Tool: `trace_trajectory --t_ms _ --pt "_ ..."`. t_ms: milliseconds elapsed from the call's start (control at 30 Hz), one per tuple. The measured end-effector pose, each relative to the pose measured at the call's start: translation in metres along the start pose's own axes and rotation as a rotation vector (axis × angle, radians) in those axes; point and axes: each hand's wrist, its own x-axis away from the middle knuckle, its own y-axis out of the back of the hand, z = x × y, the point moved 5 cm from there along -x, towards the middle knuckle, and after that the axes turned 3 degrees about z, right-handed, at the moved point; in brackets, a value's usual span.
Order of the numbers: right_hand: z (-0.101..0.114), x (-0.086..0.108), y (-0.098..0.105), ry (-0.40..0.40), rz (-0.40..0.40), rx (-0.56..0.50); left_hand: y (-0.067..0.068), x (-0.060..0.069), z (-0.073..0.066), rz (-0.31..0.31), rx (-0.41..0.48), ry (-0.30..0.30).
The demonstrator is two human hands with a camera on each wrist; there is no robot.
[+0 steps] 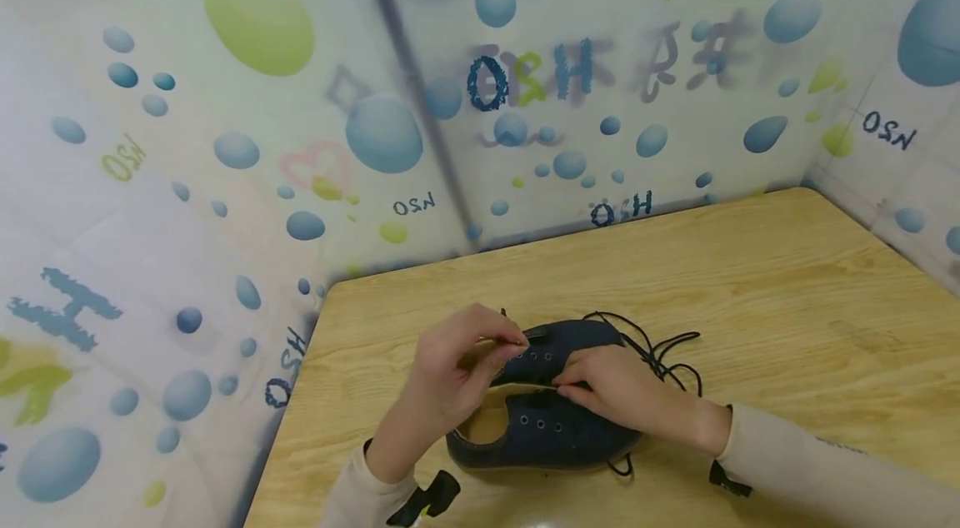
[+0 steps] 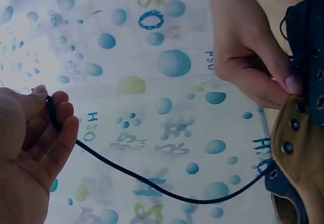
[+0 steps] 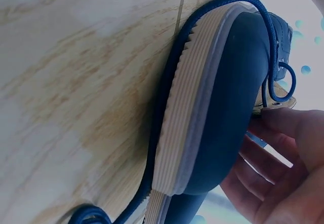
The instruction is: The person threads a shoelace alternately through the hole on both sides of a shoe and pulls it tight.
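Observation:
Two navy shoes lie side by side, toes to the right in the head view: the near shoe [image 1: 570, 440] and the far shoe [image 1: 577, 335]. My left hand [image 1: 457, 357] is raised over their heel end and pinches a dark shoelace [image 2: 126, 172]. In the left wrist view the lace sags from those fingers to an eyelet at the right. My right hand [image 1: 622, 386] lies over the near shoe. Its thumb and finger pinch the edge of a tan-lined eyelet flap [image 2: 289, 133]; a lace [image 3: 264, 89] runs down to the thumb, and what exactly lies under the fingertips is partly hidden.
Loose loops of black lace [image 1: 663, 353] spread on the wooden table [image 1: 787, 303] beyond the toes. Another bit of lace [image 1: 622, 468] pokes out under the near shoe. A bubble-patterned curtain [image 1: 637, 95] stands close behind the table and along its left side.

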Motion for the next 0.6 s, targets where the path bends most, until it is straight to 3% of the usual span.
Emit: trace_trajectory --t_ms 167,300,400,500,600 --pt "0.000 0.000 -0.001 0.010 0.000 0.000 -0.018 0.019 0.006 0.219 -0.079 0.034" --pt "0.002 -0.001 -0.001 -0.001 0.010 0.003 -0.032 0.037 0.013 0.438 -0.250 0.076" --pt "0.003 0.000 0.001 -0.040 0.014 0.002 -0.044 0.049 0.018 0.591 -0.388 0.069" --pt "0.006 0.002 0.002 -0.082 -0.011 -0.018 -0.056 0.059 0.021 0.680 -0.464 0.053" --pt "0.012 0.004 0.005 -0.068 -0.074 -0.035 -0.064 0.066 0.024 0.706 -0.503 0.066"
